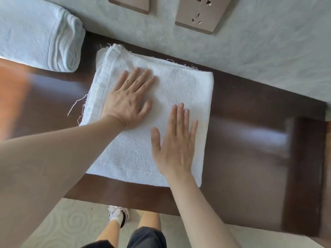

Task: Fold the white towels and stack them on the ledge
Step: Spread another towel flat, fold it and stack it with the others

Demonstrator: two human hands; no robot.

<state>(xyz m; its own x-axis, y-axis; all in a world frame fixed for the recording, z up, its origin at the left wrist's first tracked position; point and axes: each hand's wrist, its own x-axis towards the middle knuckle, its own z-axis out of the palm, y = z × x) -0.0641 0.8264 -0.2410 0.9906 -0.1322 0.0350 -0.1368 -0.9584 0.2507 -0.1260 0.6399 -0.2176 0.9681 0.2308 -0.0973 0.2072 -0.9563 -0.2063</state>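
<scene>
Here both hands, left hand and right hand, lie flat with fingers spread on the folded towel; the stack lies far left, nearer the left hand.

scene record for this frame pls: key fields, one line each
surface: dark wooden ledge against a grey wall
towel in work: white towel, folded, flat on the ledge
left hand: flat, fingers straight, pressing the towel's upper left part
right hand: flat, fingers straight, on the towel's lower right part
other towel: folded towel at upper left, apart from the white one
wall: power socket above the ledge
</scene>
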